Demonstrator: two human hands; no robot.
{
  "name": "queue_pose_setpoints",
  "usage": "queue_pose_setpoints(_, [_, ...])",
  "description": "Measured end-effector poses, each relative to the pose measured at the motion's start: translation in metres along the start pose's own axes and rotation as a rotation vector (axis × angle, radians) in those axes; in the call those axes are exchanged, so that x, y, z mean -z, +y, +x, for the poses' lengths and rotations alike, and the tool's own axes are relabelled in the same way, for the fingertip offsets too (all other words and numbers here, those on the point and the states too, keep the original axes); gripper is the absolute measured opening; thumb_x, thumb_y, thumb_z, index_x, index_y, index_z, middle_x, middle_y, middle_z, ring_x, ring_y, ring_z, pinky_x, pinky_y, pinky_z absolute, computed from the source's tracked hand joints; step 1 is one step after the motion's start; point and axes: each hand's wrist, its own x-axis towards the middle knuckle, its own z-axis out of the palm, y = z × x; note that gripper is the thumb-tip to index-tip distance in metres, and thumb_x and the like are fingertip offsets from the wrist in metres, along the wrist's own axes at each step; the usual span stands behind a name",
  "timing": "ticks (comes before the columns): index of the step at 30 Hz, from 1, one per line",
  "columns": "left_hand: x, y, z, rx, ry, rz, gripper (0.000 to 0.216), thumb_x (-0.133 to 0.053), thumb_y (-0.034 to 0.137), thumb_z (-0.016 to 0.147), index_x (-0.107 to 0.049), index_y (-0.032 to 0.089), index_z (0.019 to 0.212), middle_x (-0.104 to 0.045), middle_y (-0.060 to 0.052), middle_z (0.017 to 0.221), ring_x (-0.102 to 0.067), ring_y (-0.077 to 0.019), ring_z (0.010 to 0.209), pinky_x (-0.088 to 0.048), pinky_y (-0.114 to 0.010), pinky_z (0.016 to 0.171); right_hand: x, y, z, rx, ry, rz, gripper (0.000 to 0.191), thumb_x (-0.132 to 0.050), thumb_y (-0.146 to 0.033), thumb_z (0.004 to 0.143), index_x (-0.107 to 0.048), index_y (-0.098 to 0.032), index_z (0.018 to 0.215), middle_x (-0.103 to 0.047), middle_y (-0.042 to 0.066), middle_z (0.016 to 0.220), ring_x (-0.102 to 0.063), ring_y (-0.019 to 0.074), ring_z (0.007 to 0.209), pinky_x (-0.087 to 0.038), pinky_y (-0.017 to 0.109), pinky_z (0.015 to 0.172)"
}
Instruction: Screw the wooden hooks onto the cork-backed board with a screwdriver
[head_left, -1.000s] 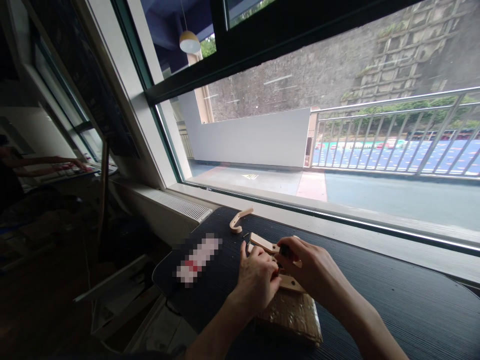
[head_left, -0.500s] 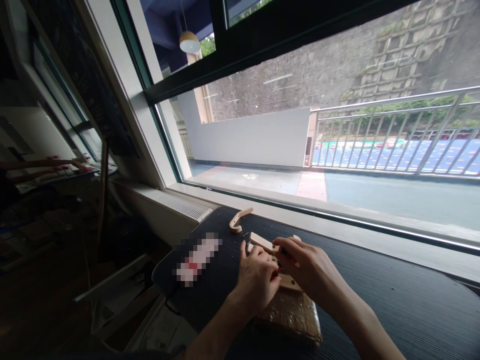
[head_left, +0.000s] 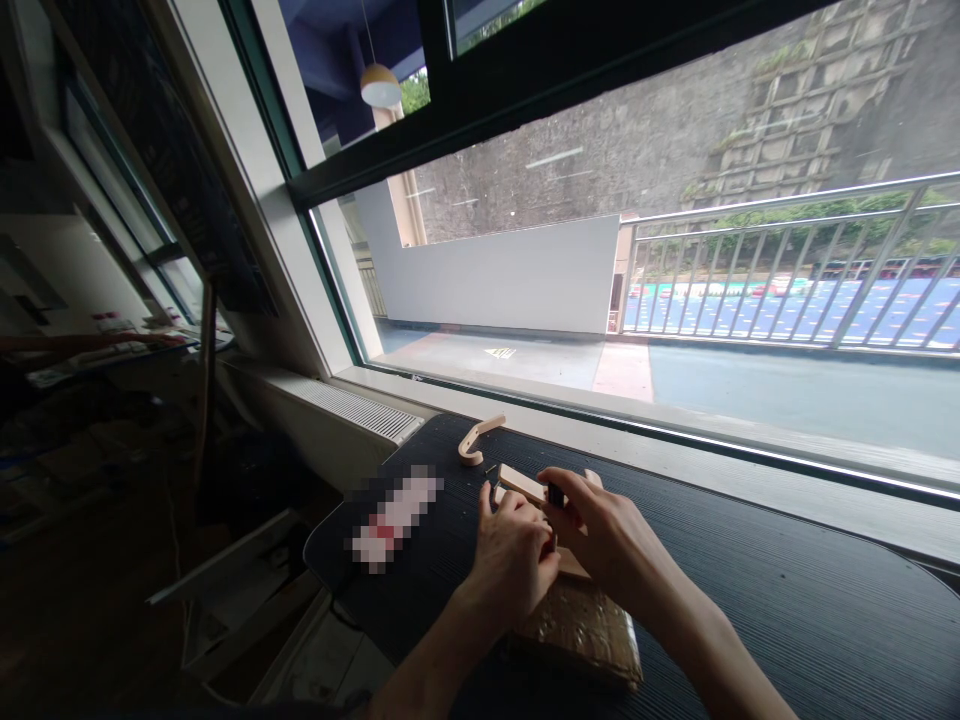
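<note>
My left hand (head_left: 512, 552) is closed on a pale wooden piece (head_left: 523, 484), its fingers bent over the near side. Just to its right, my right hand (head_left: 600, 520) pinches a small black-handled tool (head_left: 555, 495); the tool's tip is hidden behind the fingers. Under both hands lies a parcel (head_left: 581, 630) wrapped in brown tape, and another pale wooden part (head_left: 573, 566) shows on top of it. A small brass-coloured screw (head_left: 491, 470) rests past my left fingertips. Beyond it sits a hook-shaped wooden piece (head_left: 472, 445) with dark holes.
The dark table (head_left: 750, 560) reaches up to a window sill (head_left: 600, 430). At its left lies a blurred-out pink and red item (head_left: 394, 525). A vented white radiator cover (head_left: 352, 405) stands behind the left corner. Another person's arm (head_left: 67, 342) shows at far left.
My right hand has shifted slightly left and turned, so the black handle now shows between thumb and fingers. My left hand has barely moved. The other person's arm at far left has lowered.
</note>
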Motion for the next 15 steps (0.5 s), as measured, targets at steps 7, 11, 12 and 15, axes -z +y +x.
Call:
queue_pose_setpoints(7, [0.000,0.000,0.000,0.001,0.003,0.000,0.006,-0.062,0.027,0.076,-0.067,0.025,0.078,-0.064,-0.001,0.087,-0.049,-0.0220,0.100,-0.008,-0.053,0.108,0.007,0.002,-0.003,-0.003,-0.015,-0.020,0.030,-0.046,-0.026,0.087,-0.053,-0.025,0.116,-0.068,0.004,0.092,-0.063,0.0146,0.066,-0.044,0.024,0.056])
queue_pose_setpoints(11, [-0.001,-0.001,-0.001,-0.015,0.018,0.011,0.009,-0.062,0.028,0.076,-0.064,0.022,0.069,-0.063,0.000,0.085,-0.048,-0.0212,0.100,-0.008,-0.053,0.108,0.010,0.005,-0.003,0.010,-0.011,-0.007,0.029,-0.042,-0.024,0.090,-0.053,-0.023,0.116,-0.066,0.006,0.100,-0.063,0.0150,0.070,-0.045,0.025,0.059])
queue_pose_setpoints(12, [-0.001,-0.001,-0.001,-0.017,0.023,0.009,0.009,-0.063,0.027,0.076,-0.064,0.022,0.069,-0.062,0.000,0.085,-0.048,-0.0212,0.100,-0.008,-0.053,0.108,0.010,0.005,-0.003,0.010,-0.008,0.002,0.028,-0.042,-0.025,0.090,-0.053,-0.023,0.116,-0.066,0.006,0.100,-0.063,0.0153,0.071,-0.046,0.025,0.059])
queue_pose_setpoints(15, [-0.002,-0.002,-0.001,-0.021,0.043,-0.005,0.009,-0.064,0.026,0.074,-0.063,0.021,0.067,-0.062,0.000,0.086,-0.049,-0.0210,0.100,-0.009,-0.053,0.107,0.007,0.006,-0.002,0.005,0.001,0.017,0.025,-0.042,-0.026,0.090,-0.053,-0.022,0.113,-0.066,0.006,0.096,-0.063,0.0157,0.071,-0.045,0.025,0.059])
